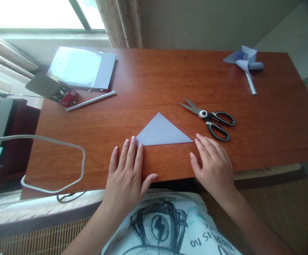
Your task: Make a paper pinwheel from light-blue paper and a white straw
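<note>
A sheet of pale paper folded into a triangle (164, 131) lies flat on the wooden table, its long folded-looking edge toward me and its peak pointing away. My left hand (127, 168) rests with fingers spread, the fingertips on the paper's left corner. Beside the right corner is my right hand (212, 163), its fingers stretched out and holding nothing; whether a fingertip touches the paper I cannot tell. A pair of scissors (204, 114) with black and white handles lies just beyond my right hand, blades parted.
A paper pinwheel (245, 63) lies at the back right of the table (271, 124). On the left are a rolled paper stick (90, 101), an open small box (68, 97) of metal bits and a shiny flat packet (81, 67). A white cable (83, 161) loops over the left edge.
</note>
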`<state>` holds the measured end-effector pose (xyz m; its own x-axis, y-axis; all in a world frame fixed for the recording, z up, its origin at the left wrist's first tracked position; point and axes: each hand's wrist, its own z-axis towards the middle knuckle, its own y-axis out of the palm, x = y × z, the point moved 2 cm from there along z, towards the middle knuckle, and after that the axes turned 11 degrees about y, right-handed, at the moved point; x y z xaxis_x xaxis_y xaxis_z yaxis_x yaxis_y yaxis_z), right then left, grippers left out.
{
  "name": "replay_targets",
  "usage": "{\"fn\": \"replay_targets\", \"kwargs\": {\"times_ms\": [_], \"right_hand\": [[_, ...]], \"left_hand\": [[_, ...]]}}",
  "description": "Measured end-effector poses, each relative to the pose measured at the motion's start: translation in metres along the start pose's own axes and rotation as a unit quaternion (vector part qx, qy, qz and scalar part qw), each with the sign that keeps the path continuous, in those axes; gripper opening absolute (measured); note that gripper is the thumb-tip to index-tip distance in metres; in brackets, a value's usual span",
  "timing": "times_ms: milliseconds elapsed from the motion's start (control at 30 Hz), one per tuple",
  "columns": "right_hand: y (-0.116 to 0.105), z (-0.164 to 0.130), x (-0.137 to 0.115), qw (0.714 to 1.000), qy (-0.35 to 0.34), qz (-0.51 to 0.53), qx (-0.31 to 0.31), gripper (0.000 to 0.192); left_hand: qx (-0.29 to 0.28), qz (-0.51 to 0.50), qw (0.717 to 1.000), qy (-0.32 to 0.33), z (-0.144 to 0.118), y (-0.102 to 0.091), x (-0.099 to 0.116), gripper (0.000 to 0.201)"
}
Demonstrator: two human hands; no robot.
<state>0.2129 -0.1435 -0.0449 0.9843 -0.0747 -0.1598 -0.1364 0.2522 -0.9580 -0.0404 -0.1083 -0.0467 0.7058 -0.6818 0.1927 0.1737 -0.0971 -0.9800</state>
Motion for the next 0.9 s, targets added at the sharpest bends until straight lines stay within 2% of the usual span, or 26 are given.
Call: {"fn": "replay_targets", "kwargs": {"times_ms": [300, 667, 800, 900], "right_hand": [[0.002, 0.012, 0.007, 0.998, 0.007, 0.065, -0.016, 0.041], [0.016, 0.049, -0.014, 0.985, 0.021, 0.167, -0.026, 0.028], [0.013, 0.052, -0.017, 0.973, 0.044, 0.226, -0.026, 0.021], [0.01, 0.052, -0.016, 0.952, 0.086, 0.29, -0.036, 0.011]], "left_hand": [[0.002, 0.003, 1.0, 0.005, -0.001, 0.001, 0.0, 0.087], [0.002, 0.019, 1.0, 0.005, -0.002, 0.003, 0.0, 0.089], [0.006, 0.022, 1.0, 0.005, -0.002, 0.003, 0.0, 0.089], [0.013, 0.017, 1.0, 0.006, -0.002, 0.004, 0.0, 0.088]]}}
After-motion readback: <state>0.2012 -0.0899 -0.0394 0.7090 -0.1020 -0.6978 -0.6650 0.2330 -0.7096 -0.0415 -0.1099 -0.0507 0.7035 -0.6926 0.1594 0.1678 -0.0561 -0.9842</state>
